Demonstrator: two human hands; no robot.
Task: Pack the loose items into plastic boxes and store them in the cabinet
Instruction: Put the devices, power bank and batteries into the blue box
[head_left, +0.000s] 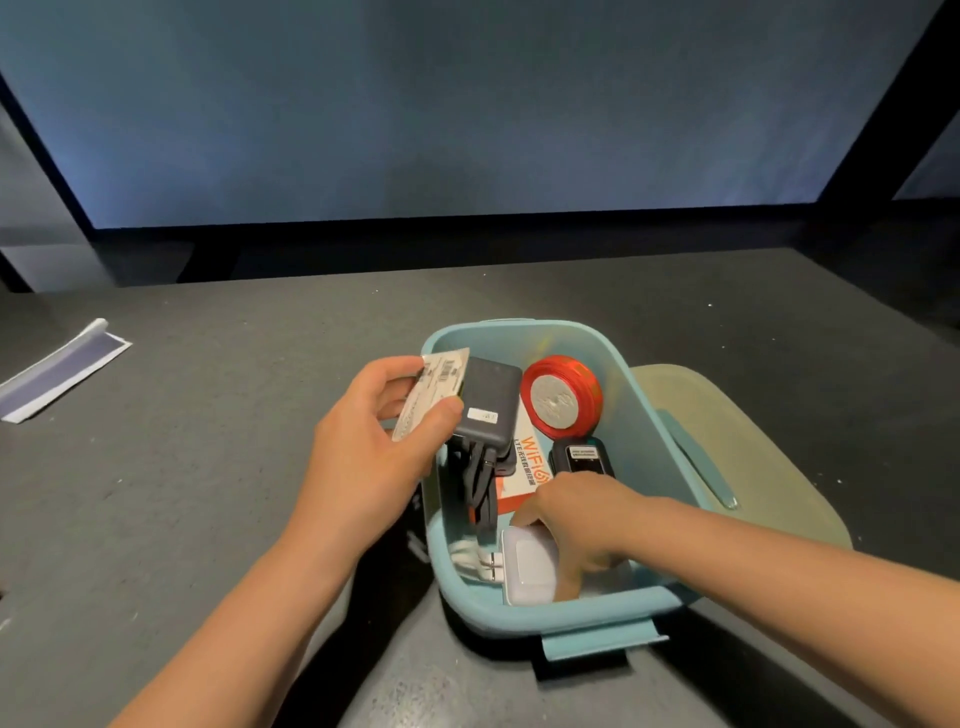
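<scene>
Paper (57, 371) is lying on the desk (208, 467), far left of the blue box (597, 613). Left hand (374, 447) is pinching a card (431, 395) and grey charger (485, 405) over the box's left rim. Right hand (576, 514) is reaching inside the box, fingers curled near a white case (524, 566); grip unclear. Beige lid (753, 467) is lying right of the box.

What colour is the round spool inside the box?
Red, with a silvery centre: the spool, seen in the head view.

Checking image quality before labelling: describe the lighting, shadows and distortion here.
Head view: dim, cool light; dark shadows fall under both forearms and beside the blue box; wide-angle bending tilts the frame posts outward; the left hand and right hand look slightly soft.
</scene>
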